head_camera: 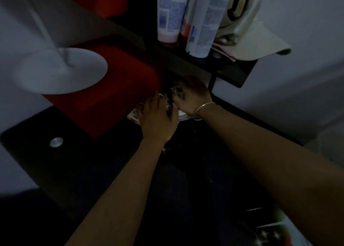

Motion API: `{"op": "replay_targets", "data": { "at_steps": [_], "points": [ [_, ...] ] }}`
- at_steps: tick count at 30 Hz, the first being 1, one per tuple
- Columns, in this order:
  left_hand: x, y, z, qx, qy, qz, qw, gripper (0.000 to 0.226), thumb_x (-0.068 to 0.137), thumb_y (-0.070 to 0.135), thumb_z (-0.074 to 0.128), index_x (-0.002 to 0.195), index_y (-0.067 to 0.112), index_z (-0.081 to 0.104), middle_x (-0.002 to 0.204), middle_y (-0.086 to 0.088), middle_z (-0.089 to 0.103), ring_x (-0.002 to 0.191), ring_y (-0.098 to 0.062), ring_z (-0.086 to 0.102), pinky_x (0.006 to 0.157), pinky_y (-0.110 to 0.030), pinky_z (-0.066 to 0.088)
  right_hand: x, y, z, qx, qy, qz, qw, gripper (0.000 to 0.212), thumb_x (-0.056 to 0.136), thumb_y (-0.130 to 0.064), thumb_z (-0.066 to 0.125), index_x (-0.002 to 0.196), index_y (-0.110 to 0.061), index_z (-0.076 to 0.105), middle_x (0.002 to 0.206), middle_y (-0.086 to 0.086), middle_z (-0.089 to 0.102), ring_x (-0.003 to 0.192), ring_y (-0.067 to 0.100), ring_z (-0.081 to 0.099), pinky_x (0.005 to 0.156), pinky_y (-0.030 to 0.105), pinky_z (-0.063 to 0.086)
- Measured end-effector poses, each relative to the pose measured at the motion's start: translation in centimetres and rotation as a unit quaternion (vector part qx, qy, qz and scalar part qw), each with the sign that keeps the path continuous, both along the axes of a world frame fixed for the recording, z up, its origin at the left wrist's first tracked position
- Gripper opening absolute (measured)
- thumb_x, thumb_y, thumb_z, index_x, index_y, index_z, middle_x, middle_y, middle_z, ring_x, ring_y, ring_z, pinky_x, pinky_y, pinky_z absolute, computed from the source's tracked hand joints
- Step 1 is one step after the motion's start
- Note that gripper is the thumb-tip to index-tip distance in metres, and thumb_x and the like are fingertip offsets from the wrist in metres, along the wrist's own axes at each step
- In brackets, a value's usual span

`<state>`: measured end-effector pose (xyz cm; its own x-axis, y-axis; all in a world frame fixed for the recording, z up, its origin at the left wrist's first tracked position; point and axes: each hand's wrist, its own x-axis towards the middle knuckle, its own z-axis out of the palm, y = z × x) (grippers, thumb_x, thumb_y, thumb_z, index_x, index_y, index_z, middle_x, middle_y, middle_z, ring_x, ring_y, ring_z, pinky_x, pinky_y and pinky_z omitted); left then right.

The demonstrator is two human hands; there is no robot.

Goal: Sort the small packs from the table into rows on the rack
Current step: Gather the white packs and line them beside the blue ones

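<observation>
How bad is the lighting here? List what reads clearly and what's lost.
Head view: underexposed overall; only the tubes, cap and white disc catch light; the left hand and right hand are murky, the packs between them just faint glints, so each grip is unreadable; wide-angle bending at the edges.

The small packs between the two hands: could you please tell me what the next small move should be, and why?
Probably ease the small packs down into line on the lower shelf and let go. Both the left hand and right hand meet there, fingers on the glinting wrappers; the dimness hides the row itself.
</observation>
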<state>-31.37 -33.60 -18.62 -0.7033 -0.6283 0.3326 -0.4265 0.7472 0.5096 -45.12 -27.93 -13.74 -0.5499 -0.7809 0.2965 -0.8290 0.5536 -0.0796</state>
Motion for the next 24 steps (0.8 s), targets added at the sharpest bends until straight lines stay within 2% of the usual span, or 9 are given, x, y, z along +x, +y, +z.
{"op": "replay_targets", "data": {
  "at_steps": [1,3,6,9,13,15,18,24],
  "points": [
    [-0.1,-0.1,-0.1,-0.001,-0.017,-0.003,1.000,0.065,0.091,0.055,0.019,0.141,0.021,0.045,0.152,-0.007,0.037,0.140,-0.029,0.030,0.116,-0.054,0.013,-0.6,-0.4,-0.4,0.047,-0.024,0.011,0.999,0.054,0.077,-0.054,0.035,0.119,-0.027,0.056,0.125,0.008,0.057,0.111,0.032,0.052,0.093,0.039,0.043],
    [-0.4,-0.2,-0.1,0.001,-0.059,-0.015,0.998,0.061,0.093,0.054,0.017,0.141,0.029,0.044,0.155,-0.003,0.032,0.144,-0.027,0.022,0.117,-0.053,0.007,-1.4,-0.5,-1.0,0.096,-0.097,0.023,0.990,0.058,0.074,-0.058,0.030,0.120,-0.030,0.052,0.132,0.006,0.053,0.117,0.031,0.049,0.098,0.045,0.041],
    [-0.3,-0.3,-0.1,0.011,-0.086,-0.029,0.996,0.055,0.097,0.053,0.018,0.142,0.033,0.043,0.159,0.001,0.023,0.146,-0.024,0.013,0.118,-0.052,0.001,-1.4,0.0,-1.6,0.108,-0.193,-0.006,0.975,0.071,0.075,-0.060,0.029,0.140,-0.033,0.039,0.152,0.003,0.033,0.138,0.025,0.031,0.113,0.040,0.027],
    [0.3,-0.1,0.1,0.034,-0.105,-0.048,0.993,0.054,0.098,0.052,0.020,0.145,0.032,0.038,0.160,0.003,0.018,0.147,-0.022,0.009,0.118,-0.049,-0.002,-0.6,0.5,-1.7,0.128,-0.246,-0.030,0.960,0.077,0.072,-0.068,0.028,0.143,-0.039,0.032,0.158,-0.002,0.021,0.144,0.020,0.021,0.118,0.036,0.019],
    [2.4,1.2,-0.1,0.020,-0.106,-0.071,0.992,0.061,0.093,0.056,0.015,0.145,0.034,0.036,0.159,0.005,0.023,0.147,-0.021,0.013,0.119,-0.048,0.001,1.8,2.7,-1.8,0.108,-0.256,-0.025,0.960,0.057,0.089,-0.058,0.036,0.142,-0.036,0.036,0.156,-0.003,0.023,0.143,0.023,0.021,0.117,0.034,0.017],
    [4.1,2.7,-0.4,0.012,-0.095,-0.083,0.992,0.067,0.089,0.058,0.011,0.144,0.034,0.039,0.157,0.004,0.028,0.145,-0.021,0.018,0.119,-0.048,0.004,3.7,4.6,-2.1,0.122,-0.259,-0.044,0.957,0.069,0.079,-0.066,0.033,0.143,-0.039,0.033,0.156,-0.006,0.022,0.142,0.026,0.022,0.116,0.035,0.018],
    [6.9,5.6,-0.4,0.000,-0.078,-0.102,0.992,0.064,0.090,0.054,0.017,0.142,0.028,0.045,0.154,0.002,0.034,0.143,-0.023,0.026,0.118,-0.050,0.010,6.8,7.9,-2.3,0.123,-0.270,-0.066,0.953,0.088,0.059,-0.074,0.021,0.141,-0.044,0.031,0.156,-0.010,0.021,0.142,0.025,0.022,0.116,0.040,0.018],
    [11.5,11.2,0.0,0.004,-0.097,-0.169,0.981,0.061,0.092,0.054,0.028,0.141,0.024,0.047,0.155,0.003,0.031,0.146,-0.022,0.022,0.119,-0.046,0.007,12.6,15.9,-2.2,0.106,-0.267,-0.072,0.955,0.087,0.065,-0.072,0.013,0.143,-0.037,0.032,0.157,-0.007,0.017,0.145,0.019,0.013,0.118,0.036,0.007]
  ]
}}
